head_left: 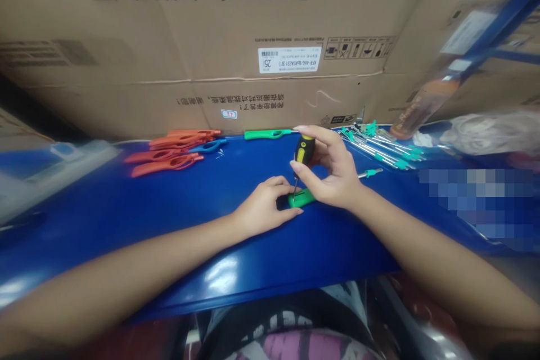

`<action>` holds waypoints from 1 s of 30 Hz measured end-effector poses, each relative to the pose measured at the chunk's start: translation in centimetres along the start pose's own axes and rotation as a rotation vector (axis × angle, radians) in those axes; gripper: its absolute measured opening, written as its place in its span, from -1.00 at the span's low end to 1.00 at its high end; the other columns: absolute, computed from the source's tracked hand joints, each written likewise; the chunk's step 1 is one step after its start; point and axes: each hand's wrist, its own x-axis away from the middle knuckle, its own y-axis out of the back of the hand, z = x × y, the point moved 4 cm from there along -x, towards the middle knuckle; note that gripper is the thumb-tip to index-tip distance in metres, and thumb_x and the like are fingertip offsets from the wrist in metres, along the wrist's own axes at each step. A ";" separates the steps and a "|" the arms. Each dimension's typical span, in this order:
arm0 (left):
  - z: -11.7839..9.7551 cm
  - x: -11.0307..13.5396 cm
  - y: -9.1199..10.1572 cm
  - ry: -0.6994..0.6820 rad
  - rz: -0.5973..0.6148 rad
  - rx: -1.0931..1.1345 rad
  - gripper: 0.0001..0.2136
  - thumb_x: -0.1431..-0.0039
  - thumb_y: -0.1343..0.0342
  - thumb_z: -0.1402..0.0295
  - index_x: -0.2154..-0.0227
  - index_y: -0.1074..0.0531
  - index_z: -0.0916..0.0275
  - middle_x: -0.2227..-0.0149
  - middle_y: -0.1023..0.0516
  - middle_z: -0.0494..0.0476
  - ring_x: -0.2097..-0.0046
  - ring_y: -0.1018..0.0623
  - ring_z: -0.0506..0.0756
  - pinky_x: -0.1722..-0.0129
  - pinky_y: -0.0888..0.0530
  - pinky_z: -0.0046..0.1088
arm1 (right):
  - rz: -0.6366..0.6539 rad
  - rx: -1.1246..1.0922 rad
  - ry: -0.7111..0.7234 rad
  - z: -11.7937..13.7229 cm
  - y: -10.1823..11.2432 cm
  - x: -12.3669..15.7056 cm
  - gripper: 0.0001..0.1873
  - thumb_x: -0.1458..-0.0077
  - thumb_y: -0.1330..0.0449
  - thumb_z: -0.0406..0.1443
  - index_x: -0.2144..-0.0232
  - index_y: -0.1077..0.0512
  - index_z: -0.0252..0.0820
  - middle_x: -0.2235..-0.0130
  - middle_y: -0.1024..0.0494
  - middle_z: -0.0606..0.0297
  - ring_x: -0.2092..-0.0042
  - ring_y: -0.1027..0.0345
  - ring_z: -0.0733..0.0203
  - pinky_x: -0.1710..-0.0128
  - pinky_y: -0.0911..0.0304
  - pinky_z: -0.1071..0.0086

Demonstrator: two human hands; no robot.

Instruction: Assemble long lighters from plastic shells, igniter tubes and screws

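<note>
Orange handles (156, 167) lie on the blue worktop (126, 208) towards ten o'clock from a green handle (300, 199), whose end the left hand (259, 208) pinches; a screwdriver (304, 149), its tip against that handle, rises towards one o'clock, held in the right hand's (337, 175) closed grip; metal rods (375, 149) lie at two o'clock.

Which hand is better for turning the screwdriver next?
Probably the right hand: it holds the black-and-yellow screwdriver, whose shaft points down at the green handle. The left hand, at that handle's end, seems better placed for steadying it.
</note>
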 end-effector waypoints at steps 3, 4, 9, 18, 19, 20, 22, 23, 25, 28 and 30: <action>0.0 0.0 0.0 -0.003 0.003 -0.010 -0.67 -0.14 -0.30 0.18 0.07 -0.59 0.22 0.10 -0.55 0.23 0.06 -0.56 0.24 -0.04 -0.47 -0.18 | -0.005 0.027 0.019 -0.2 0.1 0.1 -0.46 -0.17 -0.26 -0.17 -0.18 -0.25 0.12 -0.19 -0.34 0.15 0.20 -0.46 0.09 0.30 -0.51 0.16; 0.0 0.0 0.0 -0.004 0.002 -0.013 -0.66 -0.14 -0.31 0.18 0.07 -0.58 0.23 0.10 -0.55 0.24 0.06 -0.56 0.24 -0.04 -0.47 -0.17 | -0.007 0.027 0.026 -0.2 0.1 0.1 -0.46 -0.18 -0.26 -0.17 -0.18 -0.24 0.12 -0.19 -0.33 0.15 0.20 -0.46 0.09 0.29 -0.52 0.16; -0.1 0.0 0.0 -0.003 0.000 -0.006 -0.67 -0.13 -0.32 0.19 0.07 -0.58 0.21 0.09 -0.54 0.23 0.04 -0.55 0.24 -0.05 -0.46 -0.17 | 0.003 0.021 0.009 -0.3 0.2 0.1 -0.44 -0.17 -0.27 -0.17 -0.19 -0.23 0.13 -0.20 -0.32 0.14 0.18 -0.47 0.06 0.29 -0.53 0.13; -0.2 0.0 0.0 -0.018 -0.008 -0.014 -0.68 -0.14 -0.32 0.21 0.08 -0.59 0.23 0.11 -0.55 0.22 0.06 -0.56 0.22 -0.04 -0.48 -0.18 | -0.008 0.057 0.107 0.1 0.3 0.0 -0.47 -0.21 -0.24 -0.24 -0.20 -0.23 0.11 -0.17 -0.36 0.15 0.20 -0.48 0.12 0.33 -0.53 0.22; -0.2 0.1 0.0 -0.020 -0.011 -0.019 -0.67 -0.13 -0.32 0.21 0.08 -0.59 0.23 0.11 -0.55 0.22 0.06 -0.56 0.23 -0.04 -0.49 -0.17 | -0.007 0.066 0.139 0.1 0.3 0.0 -0.46 -0.21 -0.23 -0.25 -0.20 -0.23 0.09 -0.17 -0.37 0.15 0.21 -0.48 0.13 0.34 -0.53 0.24; -0.1 0.1 0.0 -0.023 -0.013 -0.023 -0.67 -0.13 -0.32 0.22 0.07 -0.58 0.24 0.10 -0.55 0.23 0.05 -0.56 0.23 -0.05 -0.49 -0.16 | -0.005 0.075 0.176 0.1 0.2 0.0 -0.45 -0.21 -0.23 -0.26 -0.21 -0.23 0.07 -0.16 -0.38 0.14 0.22 -0.49 0.15 0.36 -0.54 0.26; -0.1 0.1 -0.1 -0.033 -0.017 -0.029 -0.66 -0.13 -0.32 0.24 0.05 -0.58 0.25 0.08 -0.55 0.24 0.03 -0.56 0.24 -0.07 -0.49 -0.13 | -0.007 0.086 0.252 0.0 0.1 0.0 -0.43 -0.20 -0.24 -0.28 -0.22 -0.22 0.04 -0.15 -0.39 0.14 0.24 -0.49 0.18 0.39 -0.53 0.30; 0.0 0.1 -0.1 -0.037 -0.019 -0.034 -0.66 -0.13 -0.32 0.25 0.04 -0.58 0.25 0.07 -0.55 0.24 0.02 -0.56 0.25 -0.08 -0.48 -0.11 | -0.011 0.087 0.283 0.0 0.0 0.0 -0.42 -0.19 -0.24 -0.30 -0.23 -0.22 0.03 -0.15 -0.40 0.15 0.25 -0.49 0.20 0.40 -0.53 0.32; 0.0 0.1 -0.1 -0.038 -0.018 -0.043 -0.66 -0.13 -0.32 0.24 0.04 -0.58 0.25 0.06 -0.55 0.24 0.01 -0.56 0.25 -0.09 -0.48 -0.10 | -0.010 0.087 0.304 -0.1 0.0 0.1 -0.41 -0.19 -0.23 -0.33 -0.23 -0.22 0.03 -0.14 -0.41 0.15 0.25 -0.49 0.21 0.39 -0.53 0.33; 0.0 0.1 -0.1 -0.036 -0.018 -0.048 -0.66 -0.13 -0.32 0.24 0.05 -0.58 0.25 0.05 -0.55 0.24 0.00 -0.56 0.26 -0.09 -0.48 -0.09 | -0.001 0.095 0.300 -0.2 -0.1 0.1 -0.41 -0.20 -0.23 -0.33 -0.24 -0.21 0.02 -0.14 -0.42 0.14 0.24 -0.49 0.20 0.37 -0.53 0.31; 0.0 0.1 -0.1 -0.036 -0.020 -0.048 -0.67 -0.13 -0.32 0.25 0.06 -0.58 0.25 0.05 -0.55 0.24 0.00 -0.56 0.25 -0.09 -0.49 -0.10 | 0.004 0.100 0.298 -0.2 -0.1 0.2 -0.40 -0.19 -0.23 -0.33 -0.24 -0.21 0.02 -0.15 -0.42 0.13 0.22 -0.50 0.18 0.34 -0.54 0.30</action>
